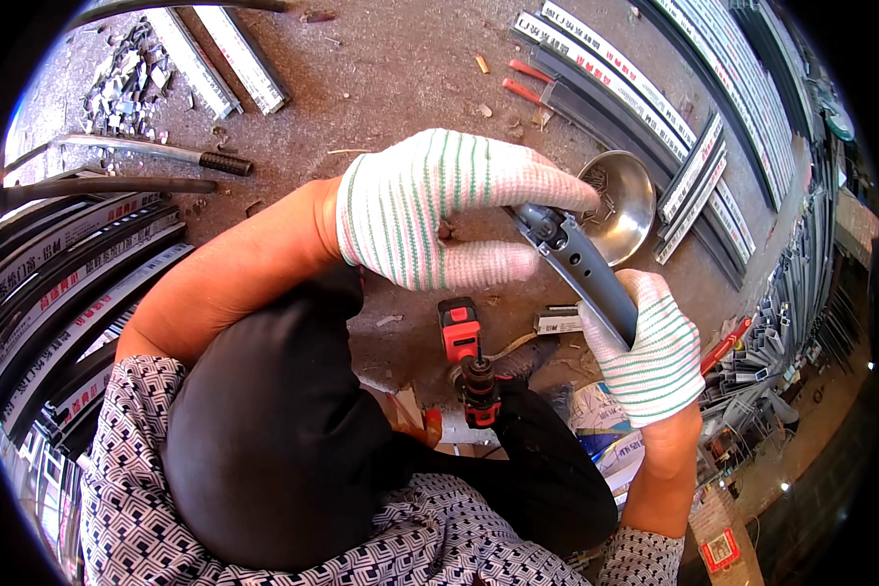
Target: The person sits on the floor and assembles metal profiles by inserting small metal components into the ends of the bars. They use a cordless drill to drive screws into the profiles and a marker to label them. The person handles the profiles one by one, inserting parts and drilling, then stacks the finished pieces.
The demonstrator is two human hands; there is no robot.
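Right grip around lower end of bar

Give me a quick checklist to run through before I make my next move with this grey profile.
1. Right grip secure: ok, closed around the lower end of the grey profile.
2. Left grip firm: cannot tell; thumb and fingers flank the upper end, but how firmly they touch is unclear.
3. Striped gloves worn: ok, on both hands.
4. Drill out of the way: ok, below the profile, held by neither hand.
5. Drill bit seated: cannot tell, too small.
6. Floor free of scraps: not ok, a heap lies at upper left.
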